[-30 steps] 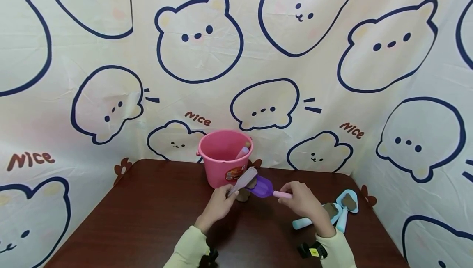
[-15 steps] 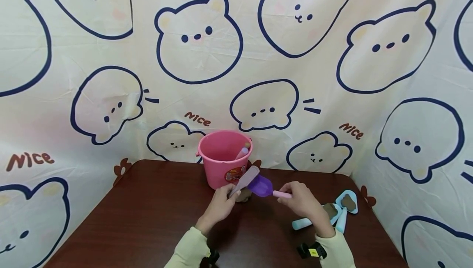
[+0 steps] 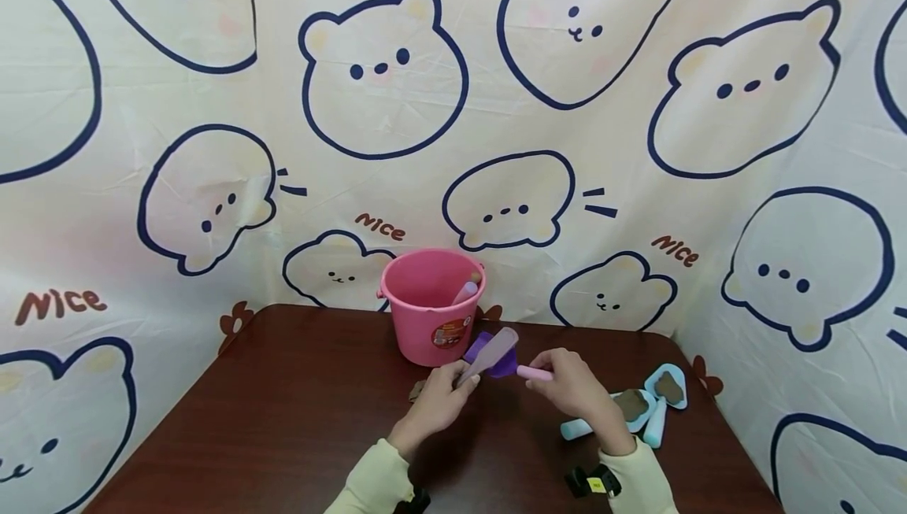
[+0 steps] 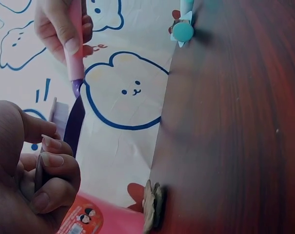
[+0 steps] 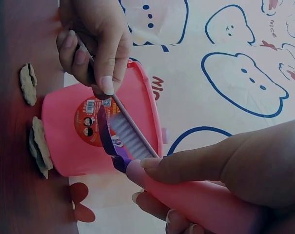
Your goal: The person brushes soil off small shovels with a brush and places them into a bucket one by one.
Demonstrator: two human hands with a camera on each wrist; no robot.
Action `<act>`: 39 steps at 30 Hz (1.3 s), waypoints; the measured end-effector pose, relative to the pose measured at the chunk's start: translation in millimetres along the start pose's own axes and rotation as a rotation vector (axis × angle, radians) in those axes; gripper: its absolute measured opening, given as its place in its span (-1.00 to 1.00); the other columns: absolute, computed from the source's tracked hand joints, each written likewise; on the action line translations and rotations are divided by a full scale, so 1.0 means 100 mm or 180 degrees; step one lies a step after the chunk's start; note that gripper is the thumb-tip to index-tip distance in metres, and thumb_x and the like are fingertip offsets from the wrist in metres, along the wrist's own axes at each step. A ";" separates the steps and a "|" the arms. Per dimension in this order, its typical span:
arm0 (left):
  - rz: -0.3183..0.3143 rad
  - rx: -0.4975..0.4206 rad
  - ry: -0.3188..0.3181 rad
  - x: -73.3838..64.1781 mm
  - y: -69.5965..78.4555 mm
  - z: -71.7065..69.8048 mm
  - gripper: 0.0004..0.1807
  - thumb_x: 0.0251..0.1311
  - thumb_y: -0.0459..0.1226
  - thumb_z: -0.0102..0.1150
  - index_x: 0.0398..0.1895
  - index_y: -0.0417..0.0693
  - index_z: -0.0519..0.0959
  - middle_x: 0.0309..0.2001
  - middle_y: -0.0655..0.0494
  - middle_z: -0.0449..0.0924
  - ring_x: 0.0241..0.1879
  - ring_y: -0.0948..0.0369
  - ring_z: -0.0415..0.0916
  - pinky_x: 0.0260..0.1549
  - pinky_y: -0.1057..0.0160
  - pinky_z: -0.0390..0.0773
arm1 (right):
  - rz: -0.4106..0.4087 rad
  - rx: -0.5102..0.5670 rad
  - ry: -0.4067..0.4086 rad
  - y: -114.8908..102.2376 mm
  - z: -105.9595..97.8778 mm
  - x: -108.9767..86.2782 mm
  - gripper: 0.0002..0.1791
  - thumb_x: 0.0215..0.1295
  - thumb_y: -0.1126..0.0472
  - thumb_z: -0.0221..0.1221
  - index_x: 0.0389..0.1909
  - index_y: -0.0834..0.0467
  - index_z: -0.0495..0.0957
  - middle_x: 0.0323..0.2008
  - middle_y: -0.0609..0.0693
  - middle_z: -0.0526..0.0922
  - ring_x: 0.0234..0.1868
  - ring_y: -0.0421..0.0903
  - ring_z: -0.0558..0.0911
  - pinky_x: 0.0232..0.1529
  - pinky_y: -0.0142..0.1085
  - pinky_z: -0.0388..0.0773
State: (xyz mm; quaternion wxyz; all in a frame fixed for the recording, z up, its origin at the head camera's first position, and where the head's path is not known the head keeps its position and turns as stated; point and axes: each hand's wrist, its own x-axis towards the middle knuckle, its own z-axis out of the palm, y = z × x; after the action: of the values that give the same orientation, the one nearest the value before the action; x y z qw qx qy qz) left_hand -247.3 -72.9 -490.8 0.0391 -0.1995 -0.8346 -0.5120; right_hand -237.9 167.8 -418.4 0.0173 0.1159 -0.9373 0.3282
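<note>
My left hand (image 3: 439, 400) holds a flat, pale lilac toy paddle (image 3: 499, 347) with a ridged face, seen best in the right wrist view. A purple toy shovel (image 5: 106, 131) has its pink handle (image 3: 534, 373) gripped by my right hand (image 3: 570, 380). The paddle lies across the shovel's blade in the head view, and the ridged face is turned to the blade. Both tools are raised in front of the pink bucket (image 3: 425, 333). Brown, flat clay-like lumps (image 5: 28, 84) lie on the table by the bucket's base; my left hand partly covers them in the head view.
Two light-blue shovel-shaped toys, one with its handle (image 3: 656, 424) pointing toward me, lie at the right with brown lumps in them. A lilac-handled item (image 3: 464, 293) leans inside the bucket. A printed cloth (image 3: 383, 120) stands behind the dark wooden table (image 3: 283, 419).
A brown lump seen on the purple shovel a second ago left it by half a second ago. My left hand has since moved right, bringing the paddle over the shovel's blade.
</note>
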 end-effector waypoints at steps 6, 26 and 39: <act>-0.0034 -0.0144 -0.0161 -0.02 0.00 0.05 -0.82 0.49 -0.17 0.10 -0.13 -0.10 0.56 -0.49 0.18 0.38 -0.60 0.32 0.29 -0.62 0.36 0.31 | -0.0002 0.0012 0.0023 -0.02 0.01 0.00 -0.79 0.19 0.24 0.44 -0.19 0.21 0.71 -0.37 -0.02 0.69 -0.41 -0.11 0.58 -0.27 -0.14 0.67; -0.0143 0.0100 0.0017 0.02 -0.14 0.01 -0.85 0.49 -0.18 0.08 -0.24 -0.01 0.54 -0.51 0.22 0.36 -0.59 0.31 0.28 -0.60 0.35 0.25 | -0.0050 -0.0038 0.0021 -0.03 -0.02 -0.01 -0.80 0.18 0.26 0.43 -0.19 0.22 0.72 -0.38 -0.03 0.70 -0.41 -0.11 0.57 -0.27 -0.15 0.64; -0.0156 0.0004 0.0069 0.06 -0.22 -0.08 -0.85 0.49 -0.27 0.07 -0.26 -0.15 0.53 -0.49 0.16 0.33 -0.53 0.28 0.28 -0.53 0.36 0.28 | -0.0026 -0.0027 0.0039 -0.01 -0.03 -0.01 -0.84 0.18 0.25 0.43 -0.24 0.20 0.72 -0.40 -0.03 0.69 -0.42 -0.11 0.56 -0.31 -0.17 0.62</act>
State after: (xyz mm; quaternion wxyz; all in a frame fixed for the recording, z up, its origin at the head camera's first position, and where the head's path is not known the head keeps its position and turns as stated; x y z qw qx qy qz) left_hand -262.1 -86.5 -503.5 0.0356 -0.1735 -0.8391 -0.5144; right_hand -236.8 169.1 -415.7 0.0250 0.1177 -0.9381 0.3249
